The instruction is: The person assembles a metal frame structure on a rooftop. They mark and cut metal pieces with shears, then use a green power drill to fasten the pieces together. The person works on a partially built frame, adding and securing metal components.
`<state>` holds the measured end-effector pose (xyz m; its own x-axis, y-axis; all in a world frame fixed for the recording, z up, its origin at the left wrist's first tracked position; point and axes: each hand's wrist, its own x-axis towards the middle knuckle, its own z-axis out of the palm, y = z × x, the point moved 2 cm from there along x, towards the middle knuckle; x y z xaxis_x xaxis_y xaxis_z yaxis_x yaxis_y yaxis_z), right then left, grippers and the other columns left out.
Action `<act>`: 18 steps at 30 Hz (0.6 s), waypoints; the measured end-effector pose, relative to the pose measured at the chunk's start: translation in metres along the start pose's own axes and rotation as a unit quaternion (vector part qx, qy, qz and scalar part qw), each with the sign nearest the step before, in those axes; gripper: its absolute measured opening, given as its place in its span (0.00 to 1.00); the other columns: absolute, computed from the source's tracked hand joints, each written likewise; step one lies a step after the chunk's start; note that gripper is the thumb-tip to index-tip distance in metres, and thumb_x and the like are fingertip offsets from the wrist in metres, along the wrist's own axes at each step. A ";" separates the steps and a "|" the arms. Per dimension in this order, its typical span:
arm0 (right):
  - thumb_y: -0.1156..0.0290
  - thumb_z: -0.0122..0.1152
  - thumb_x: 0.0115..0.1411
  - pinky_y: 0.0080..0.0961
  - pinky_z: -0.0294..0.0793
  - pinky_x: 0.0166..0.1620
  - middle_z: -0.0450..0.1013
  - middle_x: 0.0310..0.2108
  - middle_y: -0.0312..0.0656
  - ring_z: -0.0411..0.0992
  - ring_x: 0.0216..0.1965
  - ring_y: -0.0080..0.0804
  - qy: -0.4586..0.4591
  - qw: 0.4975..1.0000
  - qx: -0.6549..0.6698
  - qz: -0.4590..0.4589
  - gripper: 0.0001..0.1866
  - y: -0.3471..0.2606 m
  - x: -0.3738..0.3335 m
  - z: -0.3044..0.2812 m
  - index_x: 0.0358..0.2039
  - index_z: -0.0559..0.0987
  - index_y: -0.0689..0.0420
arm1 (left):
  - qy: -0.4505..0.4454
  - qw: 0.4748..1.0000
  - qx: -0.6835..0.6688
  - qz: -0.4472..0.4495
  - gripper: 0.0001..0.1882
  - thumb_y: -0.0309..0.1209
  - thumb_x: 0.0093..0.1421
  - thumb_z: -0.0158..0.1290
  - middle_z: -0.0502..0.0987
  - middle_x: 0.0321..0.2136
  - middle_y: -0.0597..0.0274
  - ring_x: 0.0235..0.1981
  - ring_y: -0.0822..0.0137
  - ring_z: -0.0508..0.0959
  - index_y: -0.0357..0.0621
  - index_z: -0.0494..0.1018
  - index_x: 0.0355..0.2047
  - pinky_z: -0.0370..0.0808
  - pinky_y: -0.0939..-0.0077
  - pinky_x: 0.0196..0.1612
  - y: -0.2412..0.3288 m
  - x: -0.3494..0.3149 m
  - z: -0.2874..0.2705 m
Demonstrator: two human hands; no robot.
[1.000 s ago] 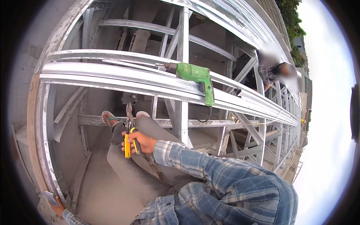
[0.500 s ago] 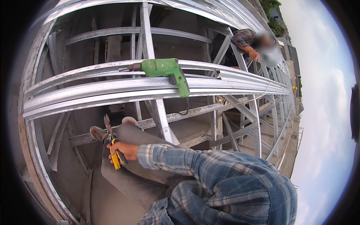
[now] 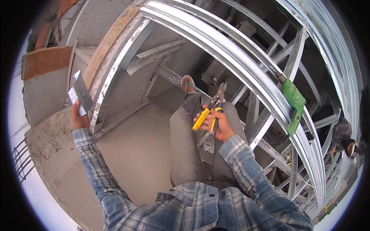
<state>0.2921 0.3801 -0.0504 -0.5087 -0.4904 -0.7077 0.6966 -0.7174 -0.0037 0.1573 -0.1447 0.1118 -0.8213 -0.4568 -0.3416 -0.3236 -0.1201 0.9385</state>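
Head view: hands well apart. L hand (image 3: pixel 80 120) clamped on bent metal piece (image 3: pixel 81 94), far L, beside timber plank (image 3: pixel 110 48). R hand (image 3: pixel 223 129) closed round yellow-handled snips (image 3: pixel 216 101), above the lap. Est. handling: piece light, stiff, edges prob. sharp; hold by flat faces, clear of corners. Snips rigid, prob. blade-heavy; grip on handles. Vs. 0.5 s ago: view swung L; L hand now in full view, prev. out of frame; green drill (image 3: pixel 293 101) appears further R.
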 end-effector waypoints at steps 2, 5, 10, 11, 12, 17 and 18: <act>0.73 0.50 0.53 0.55 0.72 0.56 0.69 0.47 0.54 0.72 0.52 0.54 -0.008 1.000 -0.006 0.021 0.31 0.009 0.004 0.010 0.60 0.60 0.56 | -0.046 0.992 0.111 0.029 0.30 0.43 0.62 0.56 0.73 0.52 0.54 0.49 0.61 0.75 0.32 0.67 0.55 0.70 0.68 0.55 0.008 -0.004 0.034; 0.74 0.50 0.52 0.54 0.71 0.57 0.69 0.47 0.54 0.72 0.52 0.54 -0.032 0.999 -0.023 0.021 0.32 0.012 -0.001 0.016 0.60 0.61 0.57 | -0.074 0.995 0.060 -0.013 0.31 0.44 0.63 0.54 0.72 0.53 0.52 0.50 0.56 0.76 0.35 0.63 0.59 0.70 0.64 0.56 0.003 -0.009 0.071; 0.77 0.55 0.50 0.40 0.72 0.55 0.72 0.44 0.48 0.73 0.51 0.43 -0.129 0.980 -0.153 0.012 0.37 -0.010 -0.032 0.034 0.64 0.59 0.57 | -0.123 0.984 -0.082 -0.097 0.33 0.46 0.67 0.46 0.68 0.58 0.47 0.57 0.48 0.72 0.38 0.56 0.64 0.71 0.55 0.55 -0.078 -0.076 0.133; 0.77 0.55 0.50 0.38 0.71 0.55 0.72 0.43 0.47 0.73 0.50 0.40 -0.148 0.970 -0.193 -0.008 0.38 -0.019 -0.047 0.045 0.64 0.58 0.57 | -0.106 0.981 -0.115 -0.118 0.32 0.48 0.67 0.44 0.68 0.57 0.48 0.55 0.50 0.72 0.42 0.57 0.65 0.72 0.55 0.53 -0.099 -0.100 0.143; 0.77 0.56 0.50 0.36 0.71 0.54 0.73 0.42 0.46 0.74 0.49 0.38 -0.154 0.959 -0.238 -0.025 0.39 -0.029 -0.069 0.048 0.65 0.58 0.56 | -0.137 0.965 -0.165 -0.149 0.32 0.49 0.67 0.44 0.69 0.56 0.49 0.53 0.51 0.73 0.44 0.57 0.64 0.72 0.56 0.52 -0.127 -0.125 0.159; 0.75 0.60 0.49 0.33 0.71 0.51 0.73 0.40 0.42 0.75 0.43 0.34 -0.080 0.933 -0.334 -0.105 0.39 -0.060 -0.141 0.052 0.64 0.60 0.57 | -0.095 0.912 -0.292 -0.273 0.34 0.55 0.63 0.46 0.72 0.51 0.52 0.50 0.55 0.74 0.50 0.60 0.63 0.72 0.58 0.49 -0.171 -0.248 0.192; 0.74 0.61 0.49 0.32 0.71 0.51 0.73 0.40 0.42 0.75 0.42 0.34 -0.066 0.937 -0.327 -0.106 0.39 -0.064 -0.154 0.048 0.64 0.61 0.58 | -0.116 0.906 -0.300 -0.275 0.35 0.53 0.61 0.49 0.72 0.52 0.51 0.50 0.56 0.74 0.49 0.60 0.64 0.72 0.59 0.50 -0.179 -0.263 0.195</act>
<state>0.3013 0.4777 0.0929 -0.6982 -0.4602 -0.5483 0.7122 -0.3694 -0.5969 0.3396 0.1693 0.0239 -0.7124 0.0068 -0.7018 -0.4577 -0.7625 0.4572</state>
